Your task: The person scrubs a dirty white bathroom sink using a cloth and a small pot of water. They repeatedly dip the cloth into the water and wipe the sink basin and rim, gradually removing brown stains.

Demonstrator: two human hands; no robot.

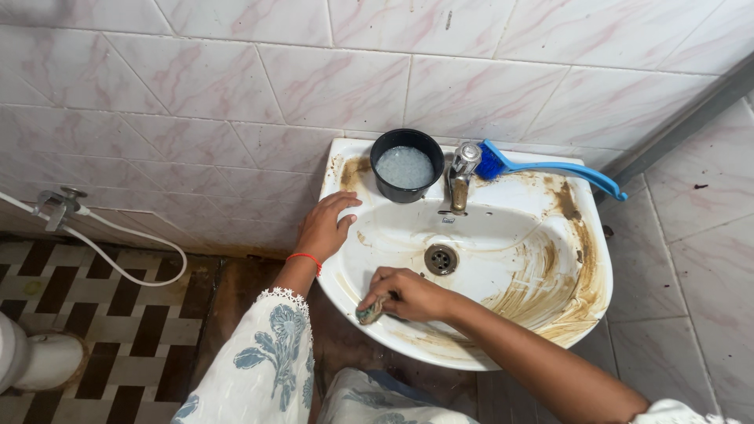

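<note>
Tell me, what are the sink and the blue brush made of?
The sink looks like glazed white ceramic: smooth and shiny under its brown stains. The blue brush seems to be moulded plastic, judging by its even bright colour and thin curved handle.

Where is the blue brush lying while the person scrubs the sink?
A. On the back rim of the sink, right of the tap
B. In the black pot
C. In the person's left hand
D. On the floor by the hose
A: the blue brush lies on the back rim of the sink, its bristles beside the tap, while the right hand presses a scrub pad into the basin and the left hand rests on the sink's edge.
</note>
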